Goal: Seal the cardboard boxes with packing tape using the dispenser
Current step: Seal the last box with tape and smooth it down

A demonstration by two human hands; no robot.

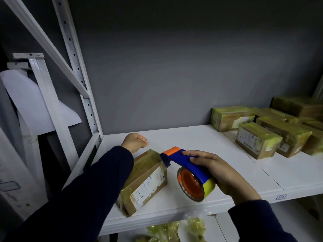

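Cardboard box (145, 180): lies on the white shelf (201, 137), near its front left, partly under your left forearm.
Left hand (135, 142): past the box's far end, fingers loosely curled, holding nothing.
Right hand (220, 173): wrapped round the blue-and-orange dispenser (185, 165), whose nose is just beside the box's top corner.
Taped boxes (258, 138): clustered far right.

A white metal shelf (201, 137) fills the lower half of the frame, its boards meeting at a seam (253, 159) that runs diagonally on the right. One cardboard box (145, 179), wrapped in yellowish tape and bearing a white label, lies near the front edge at lower centre. A cluster of taped boxes (258, 140) lies packed close together at the right, well apart from it. A small blue mark (281, 197) sits on the front lip.
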